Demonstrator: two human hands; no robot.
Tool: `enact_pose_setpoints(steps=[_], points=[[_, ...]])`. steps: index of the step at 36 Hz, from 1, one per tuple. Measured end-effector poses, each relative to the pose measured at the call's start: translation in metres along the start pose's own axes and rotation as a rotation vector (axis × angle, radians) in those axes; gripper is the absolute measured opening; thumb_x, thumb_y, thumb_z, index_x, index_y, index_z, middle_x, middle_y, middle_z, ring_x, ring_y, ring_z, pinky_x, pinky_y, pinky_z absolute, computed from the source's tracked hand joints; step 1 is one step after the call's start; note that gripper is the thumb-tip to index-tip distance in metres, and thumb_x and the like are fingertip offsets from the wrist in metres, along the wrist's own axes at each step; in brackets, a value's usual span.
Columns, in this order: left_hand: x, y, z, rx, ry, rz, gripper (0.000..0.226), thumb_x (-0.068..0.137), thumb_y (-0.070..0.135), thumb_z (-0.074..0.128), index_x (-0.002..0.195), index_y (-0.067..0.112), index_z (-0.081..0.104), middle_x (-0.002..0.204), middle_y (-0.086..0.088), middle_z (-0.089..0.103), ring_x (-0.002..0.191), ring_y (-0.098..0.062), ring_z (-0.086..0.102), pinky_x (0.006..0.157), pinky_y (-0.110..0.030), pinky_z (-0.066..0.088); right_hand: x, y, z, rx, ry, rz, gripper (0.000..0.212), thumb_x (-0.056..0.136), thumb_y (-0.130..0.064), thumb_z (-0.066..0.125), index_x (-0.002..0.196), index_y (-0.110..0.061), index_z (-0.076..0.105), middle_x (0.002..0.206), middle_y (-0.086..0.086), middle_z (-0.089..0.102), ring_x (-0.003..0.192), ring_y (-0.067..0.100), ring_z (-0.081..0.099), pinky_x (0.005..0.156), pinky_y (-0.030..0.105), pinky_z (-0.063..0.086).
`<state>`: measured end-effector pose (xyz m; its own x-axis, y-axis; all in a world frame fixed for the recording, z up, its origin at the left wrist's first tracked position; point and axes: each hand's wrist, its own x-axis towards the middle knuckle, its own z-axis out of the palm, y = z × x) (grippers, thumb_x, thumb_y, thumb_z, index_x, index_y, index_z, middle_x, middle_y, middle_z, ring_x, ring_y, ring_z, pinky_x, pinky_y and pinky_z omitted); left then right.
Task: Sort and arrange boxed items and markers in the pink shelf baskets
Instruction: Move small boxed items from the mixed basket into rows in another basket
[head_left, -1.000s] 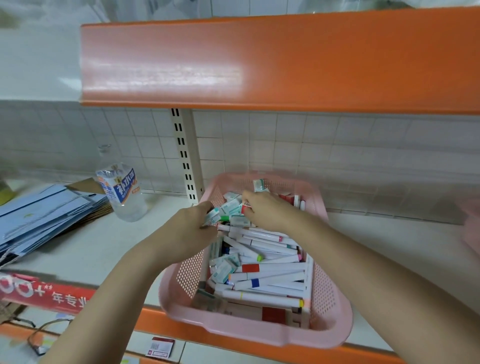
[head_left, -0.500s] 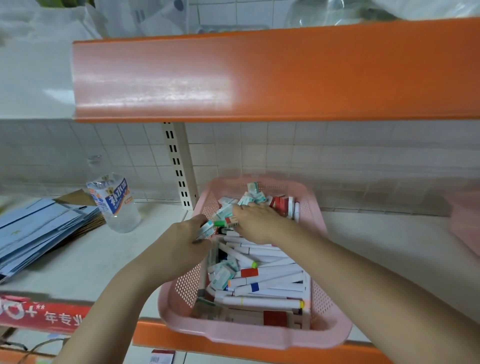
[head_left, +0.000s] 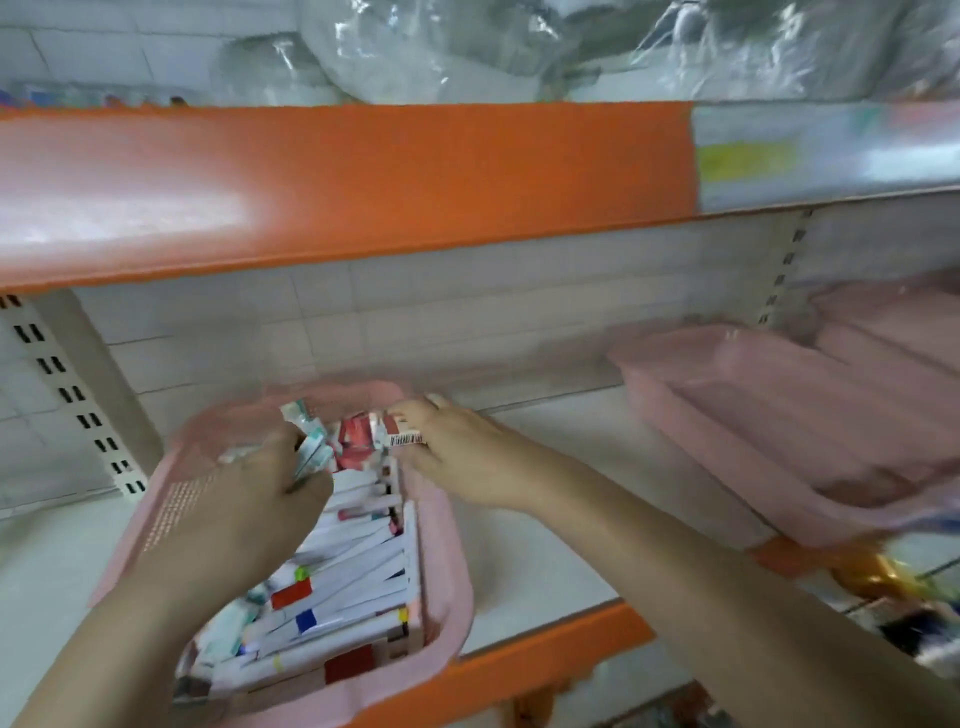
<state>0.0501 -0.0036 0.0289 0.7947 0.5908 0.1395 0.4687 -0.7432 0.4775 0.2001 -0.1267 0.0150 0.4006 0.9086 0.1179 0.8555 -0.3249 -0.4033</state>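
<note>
We see both hands working at the far end of a pink basket (head_left: 447, 561) that sits on the shelf board (head_left: 545, 551); the left hand (head_left: 260, 499) is curled round a bunch of small teal-and-white packets (head_left: 311, 447), gripping them over the basket's far left corner; the right hand (head_left: 462, 452) pinches a small red-and-white box (head_left: 402, 434) with a barcode facing up, thumb below and fingers on top, at the basket's far right rim; just between the two hands more red boxes (head_left: 353, 447) stand in the basket. Nearer to us than the hands, white markers (head_left: 353, 587) with coloured patches and tips lie packed side by side, filling the basket below the left wrist and beside the right forearm. Well to the right of the right hand a second pink basket (head_left: 691, 415) rests on the same shelf, tilted and blurred; we cannot tell what it holds. Above both hands runs an orange shelf edge (head_left: 337, 176), with clear plastic bags (head_left: 467, 47) lying on top of it; left of the left hand stands a slotted shelf upright (head_left: 78, 395).
</note>
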Motion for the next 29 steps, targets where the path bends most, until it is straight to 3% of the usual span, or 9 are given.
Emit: enact_pose_setpoints(steps=[4, 7, 11, 14, 17, 22, 25, 27, 29], points=[[-0.004, 0.032, 0.014, -0.034, -0.026, 0.049, 0.017, 0.096, 0.025, 0.049, 0.106, 0.011, 0.047, 0.072, -0.008, 0.058, 0.064, -0.019, 0.054, 0.053, -0.029, 0.038, -0.038, 0.025, -0.021, 0.001, 0.098, 0.035, 0.041, 0.101, -0.031, 0.047, 0.137, -0.011, 0.041, 0.136, 0.010, 0.045, 0.123, 0.026, 0.045, 0.096, 0.035, 0.038], [-0.004, 0.058, 0.028, -0.066, -0.022, 0.110, 0.020, 0.094, 0.023, 0.051, 0.113, 0.016, 0.049, 0.074, -0.008, 0.059, 0.068, -0.024, 0.057, 0.058, -0.032, 0.039, -0.064, 0.046, -0.033, 0.051, 0.141, 0.087, 0.040, 0.099, -0.037, 0.050, 0.133, -0.014, 0.045, 0.131, 0.006, 0.049, 0.118, 0.022, 0.048, 0.097, 0.035, 0.040], [-0.011, 0.104, 0.054, -0.106, -0.007, 0.150, 0.010, 0.092, 0.019, 0.055, 0.097, 0.013, 0.049, 0.075, -0.007, 0.058, 0.071, -0.028, 0.055, 0.061, -0.037, 0.038, -0.104, 0.077, -0.052, 0.056, 0.171, 0.131, 0.039, 0.098, -0.040, 0.050, 0.128, -0.015, 0.047, 0.124, 0.002, 0.049, 0.111, 0.018, 0.050, 0.085, 0.029, 0.038], [-0.014, 0.140, 0.077, -0.128, -0.022, 0.159, 0.017, 0.092, 0.022, 0.056, 0.081, 0.022, 0.043, 0.074, -0.004, 0.060, 0.066, -0.023, 0.057, 0.059, -0.035, 0.039, -0.135, 0.105, -0.065, 0.035, 0.185, 0.164, 0.029, 0.100, -0.026, 0.050, 0.125, -0.013, 0.049, 0.123, 0.002, 0.049, 0.108, 0.018, 0.049, 0.075, 0.023, 0.029], [-0.019, 0.179, 0.094, -0.149, -0.046, 0.133, 0.018, 0.091, 0.025, 0.055, 0.080, 0.022, 0.042, 0.074, -0.008, 0.063, 0.066, -0.025, 0.060, 0.065, -0.037, 0.049, -0.163, 0.132, -0.079, 0.034, 0.192, 0.171, 0.027, 0.099, -0.018, 0.048, 0.126, -0.012, 0.050, 0.125, 0.003, 0.049, 0.106, 0.017, 0.049, 0.072, 0.018, 0.024], [-0.028, 0.246, 0.123, -0.162, -0.065, 0.160, 0.016, 0.093, 0.025, 0.053, 0.082, 0.019, 0.042, 0.077, -0.006, 0.062, 0.066, -0.025, 0.060, 0.062, -0.037, 0.048, -0.205, 0.167, -0.110, 0.018, 0.224, 0.148, 0.033, 0.100, -0.018, 0.048, 0.132, -0.011, 0.048, 0.133, 0.005, 0.047, 0.117, 0.024, 0.049, 0.089, 0.026, 0.033], [-0.033, 0.283, 0.142, -0.150, -0.065, 0.176, 0.014, 0.092, 0.026, 0.053, 0.084, 0.018, 0.045, 0.075, -0.005, 0.062, 0.067, -0.024, 0.059, 0.062, -0.036, 0.046, -0.232, 0.192, -0.132, -0.081, 0.230, 0.157, 0.038, 0.100, -0.021, 0.046, 0.137, -0.014, 0.045, 0.135, 0.004, 0.045, 0.118, 0.024, 0.049, 0.081, 0.024, 0.029], [-0.036, 0.308, 0.158, -0.169, -0.072, 0.185, 0.015, 0.091, 0.025, 0.054, 0.082, 0.019, 0.045, 0.074, -0.005, 0.062, 0.069, -0.024, 0.057, 0.063, -0.037, 0.044, -0.253, 0.213, -0.145, -0.121, 0.238, 0.162, 0.036, 0.100, -0.021, 0.045, 0.136, -0.014, 0.045, 0.132, 0.004, 0.045, 0.114, 0.026, 0.051, 0.089, 0.032, 0.037], [-0.042, 0.333, 0.175, -0.195, -0.089, 0.194, 0.017, 0.092, 0.025, 0.054, 0.080, 0.020, 0.043, 0.071, -0.004, 0.059, 0.066, -0.023, 0.055, 0.058, -0.034, 0.038, -0.275, 0.233, -0.156, -0.144, 0.253, 0.179, 0.035, 0.099, -0.019, 0.045, 0.133, -0.015, 0.046, 0.129, 0.003, 0.046, 0.108, 0.025, 0.052, 0.084, 0.034, 0.039]])
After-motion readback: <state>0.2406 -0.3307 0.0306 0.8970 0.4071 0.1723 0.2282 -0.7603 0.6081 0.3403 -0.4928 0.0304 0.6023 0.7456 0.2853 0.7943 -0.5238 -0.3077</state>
